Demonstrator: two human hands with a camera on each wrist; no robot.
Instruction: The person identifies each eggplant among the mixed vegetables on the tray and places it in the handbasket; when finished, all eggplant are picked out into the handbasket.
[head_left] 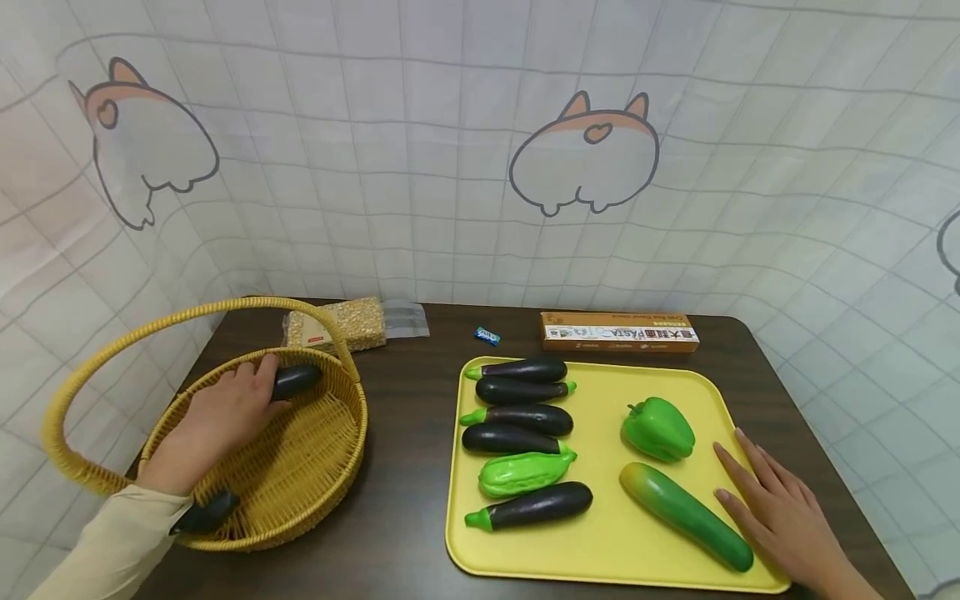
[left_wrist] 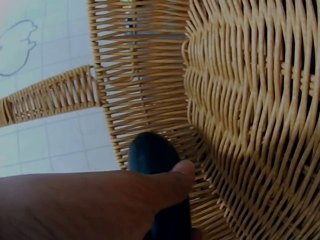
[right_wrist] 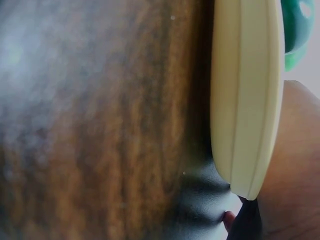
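While grasping an eggplant (head_left: 297, 382), long axis roughly sideways, with the nearer left hand (head_left: 234, 404) inside the basket (head_left: 315, 433), lower left, holds the right hand (head_left: 780, 508) straight-fingered, well apart, at the tray (head_left: 555, 554), lower right.

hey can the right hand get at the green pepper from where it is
Probably yes. The right hand looks empty, its fingers close to the green pepper with only bare yellow tray between; the long green vegetable lies to one side.
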